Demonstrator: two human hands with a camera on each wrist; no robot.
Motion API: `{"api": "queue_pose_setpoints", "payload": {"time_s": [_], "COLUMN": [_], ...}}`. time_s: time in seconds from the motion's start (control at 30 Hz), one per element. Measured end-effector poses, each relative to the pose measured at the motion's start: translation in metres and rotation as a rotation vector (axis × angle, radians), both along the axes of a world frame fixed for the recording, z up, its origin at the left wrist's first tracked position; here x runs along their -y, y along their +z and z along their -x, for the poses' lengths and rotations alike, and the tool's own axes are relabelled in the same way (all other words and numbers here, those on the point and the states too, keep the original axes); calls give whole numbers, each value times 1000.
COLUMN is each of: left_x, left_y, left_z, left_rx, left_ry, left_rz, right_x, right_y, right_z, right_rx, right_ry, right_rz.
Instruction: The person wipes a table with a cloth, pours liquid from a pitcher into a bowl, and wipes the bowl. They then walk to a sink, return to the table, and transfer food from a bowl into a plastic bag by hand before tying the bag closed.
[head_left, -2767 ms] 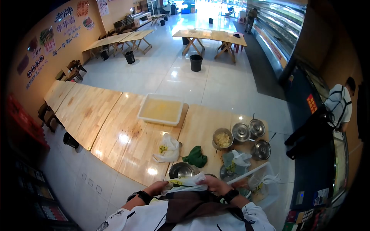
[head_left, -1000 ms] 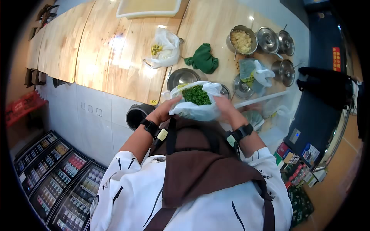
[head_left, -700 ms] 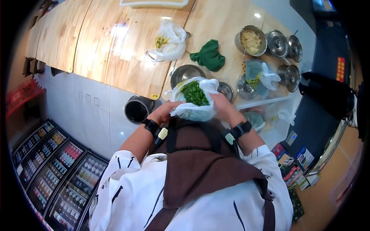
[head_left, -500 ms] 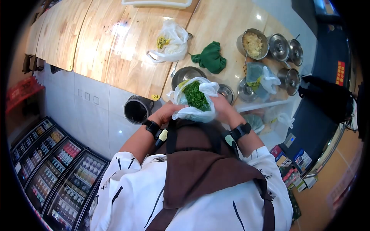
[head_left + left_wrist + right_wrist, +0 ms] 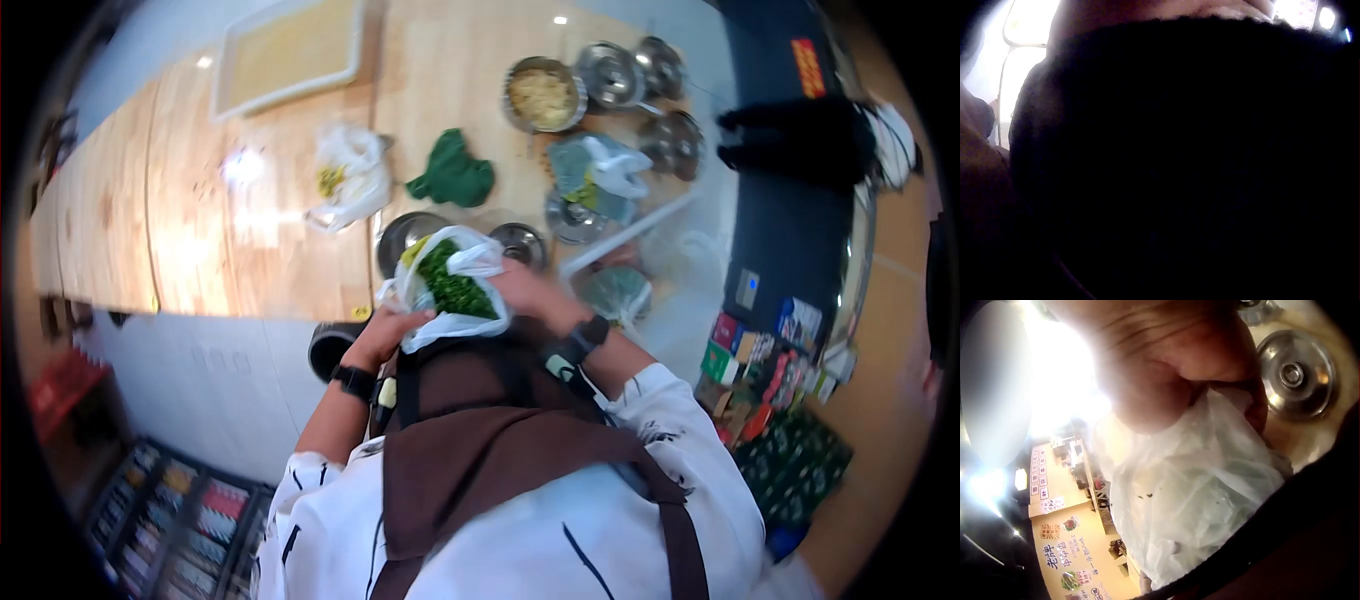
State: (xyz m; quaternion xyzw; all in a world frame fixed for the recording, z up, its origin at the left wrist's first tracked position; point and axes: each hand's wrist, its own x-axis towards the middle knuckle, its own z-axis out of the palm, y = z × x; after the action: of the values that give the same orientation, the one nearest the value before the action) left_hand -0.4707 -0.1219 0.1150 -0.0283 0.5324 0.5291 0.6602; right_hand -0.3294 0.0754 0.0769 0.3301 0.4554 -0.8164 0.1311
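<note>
In the head view, a white plastic bag point(image 5: 470, 327) is held with its mouth spread, showing chopped green herbs point(image 5: 452, 285) inside. My left hand point(image 5: 388, 335) grips its lower left side, thumb on the rim. On the other side my right hand point(image 5: 525, 292) holds the bag, blurred there. The right wrist view shows the plastic bunched between thumb and fingers of that hand point(image 5: 1172, 369). Just beyond the bag, a steel bowl point(image 5: 398, 240) stands at the table edge, partly covered by the bag. Dark cloth fills most of the left wrist view.
Beyond are a green cloth bundle point(image 5: 452, 172), a white bag point(image 5: 355, 180), a pot of pale chopped food point(image 5: 542, 95), and several lidded pots point(image 5: 610, 72). A clear bin point(image 5: 685, 270) stands at right, a black bucket point(image 5: 332, 348) below the table. A person point(image 5: 800, 140) stands at far right.
Earlier the bag was bunched between both hands; its mouth then opened, showing the herbs. The head view first tilted down, then shifted, and my right hand has blurred in the latest frame.
</note>
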Motion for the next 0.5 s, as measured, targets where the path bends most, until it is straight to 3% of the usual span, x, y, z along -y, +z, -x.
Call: {"api": "queue_pose_setpoints", "payload": {"time_s": [0.1, 0.17, 0.23, 0.33, 0.5], "left_x": [-10, -23, -20, -35, -52], "left_y": [4, 29, 21, 28, 29], "left_z": [-2, -2, -1, -6, -12], "left_rx": [9, -54, -95, -228, -187], "left_ry": [-48, -34, -134, -192, -215], "left_rz": [-27, -28, 8, -6, -19], "right_x": [-3, -4, -7, -6, -9], "right_y": [23, 17, 30, 32, 37], "right_z": [-2, -9, -14, -28, -46], "right_rx": [11, -32, -11, -24, -14], "right_ry": [-26, -63, 14, -72, -144], "right_rz": [-105, -126, -278, -360, -527]}}
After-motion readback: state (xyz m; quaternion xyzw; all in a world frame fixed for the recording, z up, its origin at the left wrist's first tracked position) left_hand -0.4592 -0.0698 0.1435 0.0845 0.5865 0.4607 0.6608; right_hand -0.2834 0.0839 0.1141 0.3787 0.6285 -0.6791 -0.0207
